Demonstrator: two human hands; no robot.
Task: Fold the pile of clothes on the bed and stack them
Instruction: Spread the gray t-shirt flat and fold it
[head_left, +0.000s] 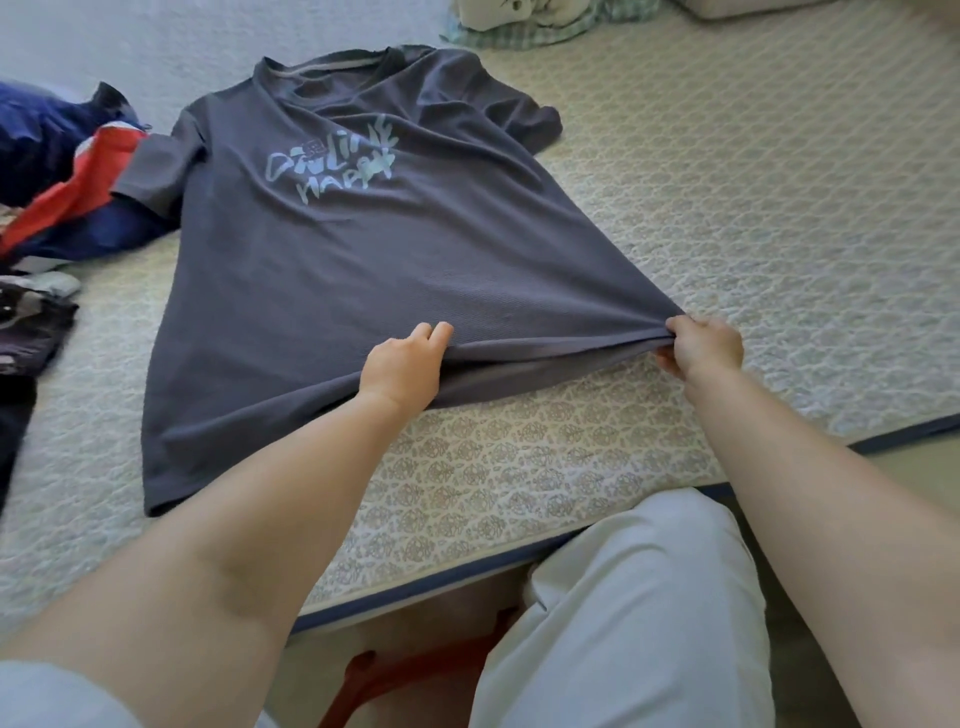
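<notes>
A dark grey T-shirt (332, 249) with pale blue lettering lies face up on the patterned bed (727, 208), collar at the far end. My right hand (701, 348) pinches the hem's right corner and pulls it taut to the right. My left hand (405, 364) rests on the hem near its middle, fingers lying over the fabric. The hem between my hands is lifted slightly off the mattress.
A heap of navy, red and white clothes (67, 171) lies at the left edge, with dark garments (31, 317) below it. Checked green fabric and white items (524, 21) sit at the far end. My leg in white trousers (623, 613) is against the bed's near edge.
</notes>
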